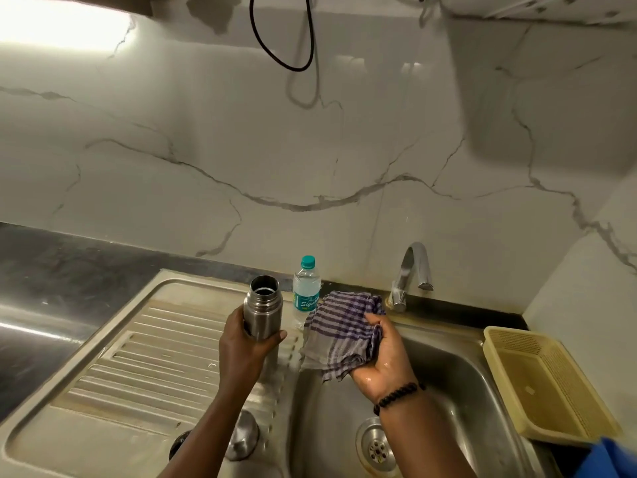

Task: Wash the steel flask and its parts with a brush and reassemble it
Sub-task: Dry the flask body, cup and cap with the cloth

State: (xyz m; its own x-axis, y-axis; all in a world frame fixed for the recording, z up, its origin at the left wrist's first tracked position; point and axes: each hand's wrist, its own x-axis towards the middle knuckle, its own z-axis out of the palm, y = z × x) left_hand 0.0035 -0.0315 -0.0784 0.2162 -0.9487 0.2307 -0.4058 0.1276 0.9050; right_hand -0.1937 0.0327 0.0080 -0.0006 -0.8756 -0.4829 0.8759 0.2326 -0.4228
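The left hand (246, 343) grips the open steel flask (262, 307) upright over the drainboard (138, 357) — the right hand (381, 357) holds a striped cloth (339, 331) in curled fingers

Steel flask (262, 310), brushed silver, upright, mouth open and uncapped, dark inside, held around the lower body above the ribbed drainboard. Domed steel cap (245, 438) standing on the drainboard near the bottom edge, partly hidden by a forearm. Dark round part (180, 445) just beside the cap on its left, mostly hidden, kind unclear.
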